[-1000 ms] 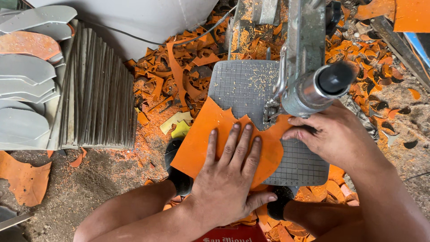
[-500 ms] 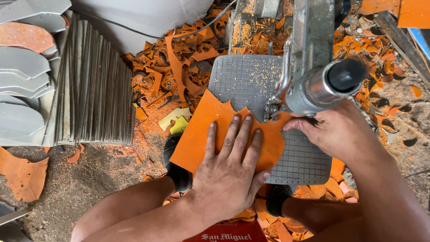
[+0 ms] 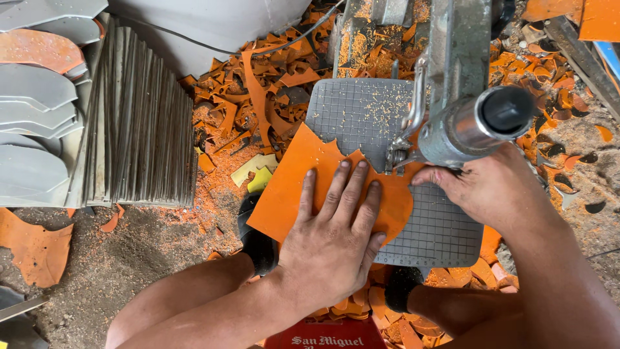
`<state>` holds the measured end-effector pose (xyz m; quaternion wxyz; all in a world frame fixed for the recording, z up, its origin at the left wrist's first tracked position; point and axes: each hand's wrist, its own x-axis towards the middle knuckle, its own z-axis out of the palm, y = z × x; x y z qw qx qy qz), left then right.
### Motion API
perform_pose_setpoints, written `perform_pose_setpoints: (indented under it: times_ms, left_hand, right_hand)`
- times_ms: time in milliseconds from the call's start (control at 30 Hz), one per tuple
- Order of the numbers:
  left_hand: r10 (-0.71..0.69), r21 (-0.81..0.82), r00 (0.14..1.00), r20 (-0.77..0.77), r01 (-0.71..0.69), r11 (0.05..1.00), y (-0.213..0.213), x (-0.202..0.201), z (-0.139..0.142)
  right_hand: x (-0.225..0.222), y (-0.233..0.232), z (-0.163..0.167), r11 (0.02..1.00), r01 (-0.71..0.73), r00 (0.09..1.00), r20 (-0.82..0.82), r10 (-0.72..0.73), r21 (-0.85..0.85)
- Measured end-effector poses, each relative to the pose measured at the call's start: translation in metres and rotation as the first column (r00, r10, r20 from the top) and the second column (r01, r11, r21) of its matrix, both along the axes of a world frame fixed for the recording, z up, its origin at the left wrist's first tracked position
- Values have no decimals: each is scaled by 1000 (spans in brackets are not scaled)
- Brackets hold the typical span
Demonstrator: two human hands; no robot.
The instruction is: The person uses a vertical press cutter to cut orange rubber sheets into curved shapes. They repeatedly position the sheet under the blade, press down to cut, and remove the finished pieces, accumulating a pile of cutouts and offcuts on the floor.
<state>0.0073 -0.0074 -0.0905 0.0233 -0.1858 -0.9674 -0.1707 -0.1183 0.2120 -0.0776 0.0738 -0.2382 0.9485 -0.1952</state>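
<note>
The left hand [image 3: 336, 236] lies flat, palm down, with its fingers spread and pointing away from the person, pressing an orange sheet [image 3: 290, 187] onto the grey gridded saw table [image 3: 361, 113]; the forearm runs back toward the lower left. The right hand [image 3: 487, 190] rests at the sheet's right edge, knuckles up and fingers curled toward the blade area, but the metal saw arm [image 3: 471, 123] hides the fingertips, so whether they pinch the sheet cannot be told. The sheet sits under both hands, its jagged far edge touching the blade area and its left corner hanging past the table's left edge. Bare grid shows beyond the sheet and under the right wrist. Orange scraps [image 3: 258, 103] litter the ground around the table, and a stack of grey sheets [image 3: 142, 129] stands on edge well to the left.
</note>
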Motion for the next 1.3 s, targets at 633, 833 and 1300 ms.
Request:
perform_pose_setpoints:
  times_ms: [633, 833, 1300]
  left_hand:
    - [-143, -18, 988, -65, 143, 990, -32, -30, 3]
    - [-212, -41, 977, -31, 211, 977, -41, -46, 3]
    - [-263, -119, 961, -90, 252, 961, -73, -88, 1]
  right_hand:
    - [11, -5, -4, 987, 61, 998, -23, -65, -146]
    - [17, -9, 3, 986, 13, 991, -129, -35, -167]
    - [36, -11, -1, 999, 24, 875, -484, -35, -29]
